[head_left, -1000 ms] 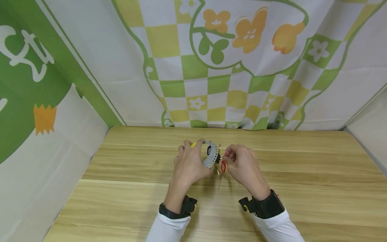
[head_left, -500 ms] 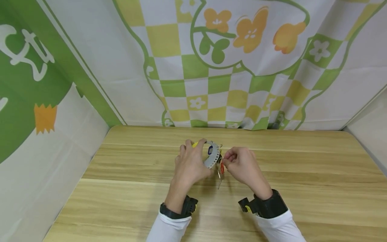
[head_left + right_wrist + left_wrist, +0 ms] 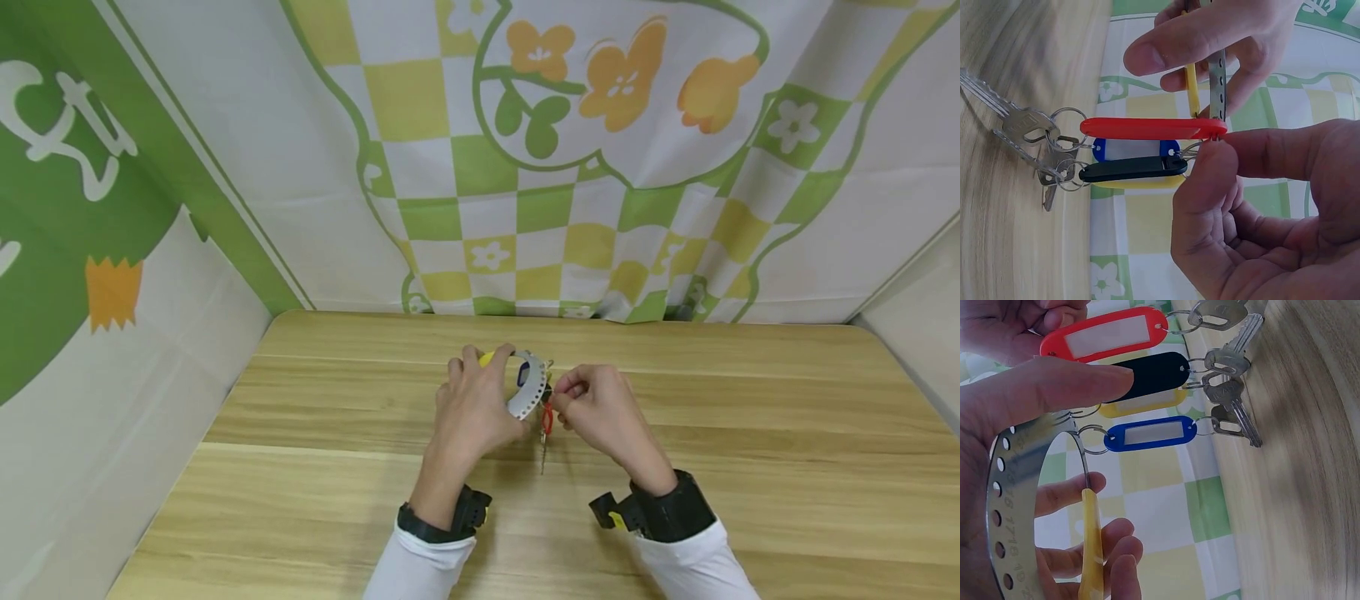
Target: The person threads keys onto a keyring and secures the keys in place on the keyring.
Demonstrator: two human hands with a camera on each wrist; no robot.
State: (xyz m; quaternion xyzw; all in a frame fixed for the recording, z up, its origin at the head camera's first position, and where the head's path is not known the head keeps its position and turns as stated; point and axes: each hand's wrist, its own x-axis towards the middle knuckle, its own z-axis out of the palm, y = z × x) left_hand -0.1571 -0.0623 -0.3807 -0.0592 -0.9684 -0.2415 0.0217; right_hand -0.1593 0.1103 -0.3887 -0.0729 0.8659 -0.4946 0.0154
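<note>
My left hand (image 3: 474, 408) grips a curved metal key holder (image 3: 1013, 512) with a row of numbered holes and a yellow handle (image 3: 1090, 544). From its wire hang a blue key tag (image 3: 1150, 433), a black key tag (image 3: 1132, 169) and a yellow key tag (image 3: 1144, 403), each with a key. Thumb and forefinger of my right hand (image 3: 603, 408) pinch the end of a red key tag (image 3: 1147, 128), right beside the holder. Its small ring is hidden by the fingertips. A key (image 3: 1025, 122) dangles from the tag's other end.
The wooden table (image 3: 337, 467) lies under both hands. Behind it hangs a green, yellow and white checked cloth (image 3: 487, 200), and white cloth (image 3: 90, 450) rises at the left. Each wrist wears a black strap with a camera (image 3: 611, 508).
The red tag has swung slightly left and turned, its key now hanging straighter down. My left hand has shifted a little right with the holder; the right hand keeps its pinch.
</note>
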